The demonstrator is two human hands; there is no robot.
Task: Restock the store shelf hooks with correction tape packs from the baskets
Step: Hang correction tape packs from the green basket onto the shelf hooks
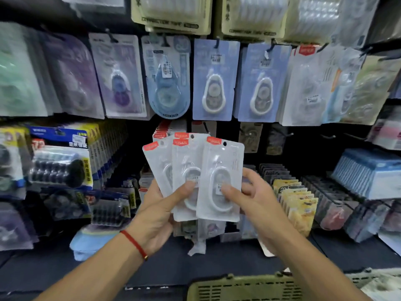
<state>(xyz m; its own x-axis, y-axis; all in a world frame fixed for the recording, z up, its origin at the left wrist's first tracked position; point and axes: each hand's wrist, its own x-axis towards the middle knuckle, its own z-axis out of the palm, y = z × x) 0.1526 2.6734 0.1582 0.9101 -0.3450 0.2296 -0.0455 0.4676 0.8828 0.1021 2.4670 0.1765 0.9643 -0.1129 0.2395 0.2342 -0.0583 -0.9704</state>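
Holding a fan of white correction tape packs (195, 177) with red header tabs at chest height before the shelf, the person appears to be sorting or separating one pack for hanging; judged step: mid-restock, packs in hand, none on a hook at this moment. Left hand (160, 211) grips the fan from below, thumb pressed across the middle pack, while the right hand (251, 198) pinches the front pack (221, 181), thumb on its face, fingers behind. Next move likely needs the punched hole lined up with a bare hook (286, 134) just above; olive basket (243, 287) sits below.
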